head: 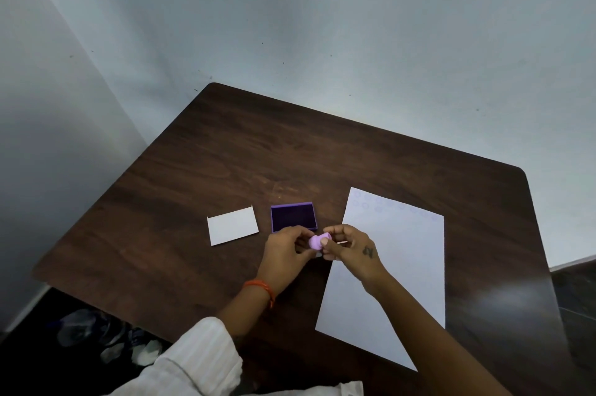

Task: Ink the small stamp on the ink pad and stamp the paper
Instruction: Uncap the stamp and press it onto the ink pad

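A: Small stamp (317, 241)?
B: Pinched between left hand (286, 251) and right hand (349, 250), above surface (200, 170), probably being readied.
A: Ink pad (293, 216)?
B: Open, just beyond; paper (393, 266) right, within reach.

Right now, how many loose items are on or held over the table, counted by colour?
Purple: 2, the ink pad and the small stamp, held between both hands (left, right).
White: 2, the paper and the small white card.
Total: 4.
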{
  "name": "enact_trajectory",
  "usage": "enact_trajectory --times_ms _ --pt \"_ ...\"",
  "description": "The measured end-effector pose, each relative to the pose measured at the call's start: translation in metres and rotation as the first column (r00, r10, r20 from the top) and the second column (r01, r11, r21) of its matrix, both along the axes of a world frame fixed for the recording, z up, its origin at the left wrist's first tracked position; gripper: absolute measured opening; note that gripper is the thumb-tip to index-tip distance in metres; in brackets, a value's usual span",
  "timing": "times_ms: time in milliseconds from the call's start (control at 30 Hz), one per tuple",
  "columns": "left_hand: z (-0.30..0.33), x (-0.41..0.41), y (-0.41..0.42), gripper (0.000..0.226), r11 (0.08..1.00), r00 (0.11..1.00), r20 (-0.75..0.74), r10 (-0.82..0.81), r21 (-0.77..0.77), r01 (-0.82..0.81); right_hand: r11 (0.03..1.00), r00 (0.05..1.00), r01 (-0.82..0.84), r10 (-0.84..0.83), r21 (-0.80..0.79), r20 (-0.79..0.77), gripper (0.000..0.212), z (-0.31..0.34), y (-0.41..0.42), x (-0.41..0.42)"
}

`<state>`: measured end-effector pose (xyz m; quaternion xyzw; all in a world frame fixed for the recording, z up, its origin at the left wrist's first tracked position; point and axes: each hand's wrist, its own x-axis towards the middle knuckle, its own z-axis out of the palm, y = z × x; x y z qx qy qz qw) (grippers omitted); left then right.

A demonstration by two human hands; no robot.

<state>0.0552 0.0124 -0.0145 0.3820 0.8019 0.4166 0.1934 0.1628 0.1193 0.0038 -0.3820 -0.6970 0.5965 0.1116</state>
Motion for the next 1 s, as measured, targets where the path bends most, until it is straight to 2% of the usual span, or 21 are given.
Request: enact_trajectory --times_ms 133,367,633,800,1000 --pt "0.001 0.002 0.002 0.024 1.0 1.0 -0.005 -0.019 0.005 0.019 0.997 0.999 0.041 -0.042 0.069 0.019 0.014 -0.003 -0.001 -0.002" --pt "0.001 0.001 0.0 0.025 1.0 1.0 -0.004 -0.024 -0.018 0.024 0.999 0.998 0.036 -0.036 0.005 0.049 0.017 -0.005 -0.001 -0.002" --pt "-0.004 -0.002 -0.002 0.027 0.997 0.999 0.016 -0.045 -0.067 0.046 0.996 0.998 -0.004 -0.002 0.084 0.067 0.019 -0.004 0.001 -0.001" --pt "-0.011 -0.004 -0.003 0.017 0.996 0.998 0.057 -0.024 -0.08 0.028 0.996 0.994 0.089 -0.089 -0.006 0.06 0.022 -0.002 0.005 0.001" --pt "-0.028 -0.003 -0.005 0.028 0.981 0.997 -0.07 -0.044 -0.193 0.03 0.995 0.99 0.1 -0.099 -0.008 0.097 0.023 -0.005 0.008 0.006"
